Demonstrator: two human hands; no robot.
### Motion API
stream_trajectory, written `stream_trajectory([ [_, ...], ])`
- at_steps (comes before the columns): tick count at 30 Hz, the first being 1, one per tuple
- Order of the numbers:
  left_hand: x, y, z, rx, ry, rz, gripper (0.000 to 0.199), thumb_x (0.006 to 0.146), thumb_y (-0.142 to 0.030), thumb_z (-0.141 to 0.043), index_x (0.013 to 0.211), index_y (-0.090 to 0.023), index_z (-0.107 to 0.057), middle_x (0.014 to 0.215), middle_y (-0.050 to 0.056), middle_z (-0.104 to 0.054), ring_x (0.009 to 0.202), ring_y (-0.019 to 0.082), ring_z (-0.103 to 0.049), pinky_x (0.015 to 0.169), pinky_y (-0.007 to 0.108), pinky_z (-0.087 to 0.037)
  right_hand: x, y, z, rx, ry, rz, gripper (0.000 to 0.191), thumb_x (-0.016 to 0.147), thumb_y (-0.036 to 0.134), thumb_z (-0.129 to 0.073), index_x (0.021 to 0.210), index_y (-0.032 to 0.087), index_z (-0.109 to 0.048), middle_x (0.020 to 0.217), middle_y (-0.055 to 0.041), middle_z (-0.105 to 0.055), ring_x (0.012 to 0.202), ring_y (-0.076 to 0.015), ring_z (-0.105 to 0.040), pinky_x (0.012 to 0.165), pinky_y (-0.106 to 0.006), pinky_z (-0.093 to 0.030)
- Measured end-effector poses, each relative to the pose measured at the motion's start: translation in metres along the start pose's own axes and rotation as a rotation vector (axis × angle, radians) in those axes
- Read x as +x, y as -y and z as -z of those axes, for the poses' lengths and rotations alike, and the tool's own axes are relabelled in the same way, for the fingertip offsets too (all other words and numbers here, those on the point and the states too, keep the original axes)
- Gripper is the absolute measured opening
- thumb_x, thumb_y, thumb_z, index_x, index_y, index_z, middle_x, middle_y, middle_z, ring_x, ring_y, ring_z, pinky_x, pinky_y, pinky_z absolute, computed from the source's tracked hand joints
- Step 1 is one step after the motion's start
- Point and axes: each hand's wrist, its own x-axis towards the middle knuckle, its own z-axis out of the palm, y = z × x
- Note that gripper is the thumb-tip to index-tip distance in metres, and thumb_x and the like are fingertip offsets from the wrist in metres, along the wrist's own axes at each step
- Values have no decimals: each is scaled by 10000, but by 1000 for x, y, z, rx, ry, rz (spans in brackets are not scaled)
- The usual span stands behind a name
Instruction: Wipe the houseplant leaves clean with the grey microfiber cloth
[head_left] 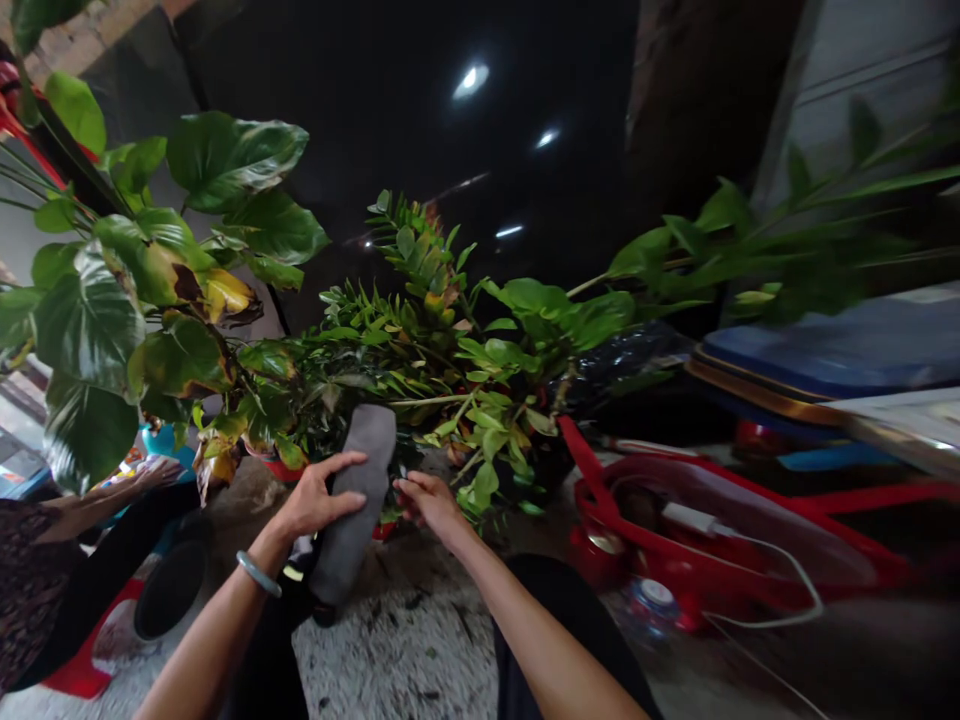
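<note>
My left hand (322,500), with a pale bangle on its wrist, grips a long flat dark grey piece (358,510) by its left edge, thumb and fingers lying on its face. The piece stands tilted between my knees. Just to its right, my right hand (427,505) has its fingers closed in a pinch beside the piece's edge. A small dark item shows at the fingertips, too small to name. Leafy green plants (487,370) rise directly behind both hands.
To the right are a red bag (660,540) with a white charger and cable, a lidded jar (652,600), and a blue-topped stool or table (840,345). At the left, a person (37,580) sits by a black bucket (174,590). Large leaves (90,320) hang upper left.
</note>
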Motion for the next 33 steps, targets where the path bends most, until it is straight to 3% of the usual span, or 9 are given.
stream_trajectory([
  [2,-12,-1,-3,-1,104,41,557,684,-281,-824,1230,-226,-727,1265,70,-725,1160,305,-658,1053,409,-478,1,0,3,-4,1,-3,164,760,353,-564,705,204,-605,580,35,-640,448,-130,-575,399,-212,-336],
  [4,-17,-7,-2,-33,102,62,559,693,-301,-826,1238,-231,-723,1278,73,-717,1153,310,-660,1037,410,-489,2,0,3,-11,4,-7,168,757,357,-565,690,206,-595,581,37,-635,449,-127,-578,400,-210,-338],
  [10,2,-15,1,-100,-312,-19,598,740,-366,-774,1304,-198,-665,1316,81,-691,1232,303,-610,1079,402,-453,0,-1,-3,-17,-1,0,187,757,388,-569,697,212,-588,576,38,-629,456,-126,-568,390,-209,-316],
  [12,3,-11,-1,-87,-356,-25,593,742,-359,-764,1302,-190,-664,1314,84,-692,1234,298,-611,1089,401,-446,-1,-1,-4,-17,-1,5,190,758,391,-567,706,211,-599,591,34,-640,466,-127,-575,395,-210,-321],
  [19,-24,-13,-6,-28,142,65,547,690,-313,-826,1222,-231,-732,1258,67,-727,1124,304,-669,1004,391,-512,6,-4,0,-19,-29,-39,154,749,334,-557,662,211,-583,544,28,-616,430,-138,-566,394,-222,-339],
  [21,-24,-21,-3,-62,79,67,549,696,-331,-826,1226,-227,-730,1271,74,-720,1132,310,-666,999,391,-515,6,-3,0,-12,-18,-35,152,741,342,-579,673,207,-597,561,28,-628,435,-134,-572,393,-216,-337],
  [25,-8,-25,7,-107,-277,-3,593,714,-363,-804,1272,-197,-693,1336,93,-681,1233,319,-613,1064,398,-468,1,-2,-1,8,4,-2,206,756,399,-588,756,201,-646,614,30,-655,461,-126,-582,398,-208,-336],
  [27,-2,-19,9,-89,-351,-23,607,721,-367,-793,1290,-189,-678,1336,93,-680,1254,314,-599,1092,402,-444,-1,-2,-1,12,1,4,214,759,403,-584,763,199,-648,609,30,-652,456,-125,-573,394,-209,-326],
  [33,-16,2,0,-46,23,45,568,688,-326,-832,1231,-197,-720,1266,99,-721,1181,322,-647,1066,427,-472,1,-1,2,10,-11,-2,170,746,356,-592,711,195,-633,563,39,-627,425,-121,-551,388,-211,-309],
])
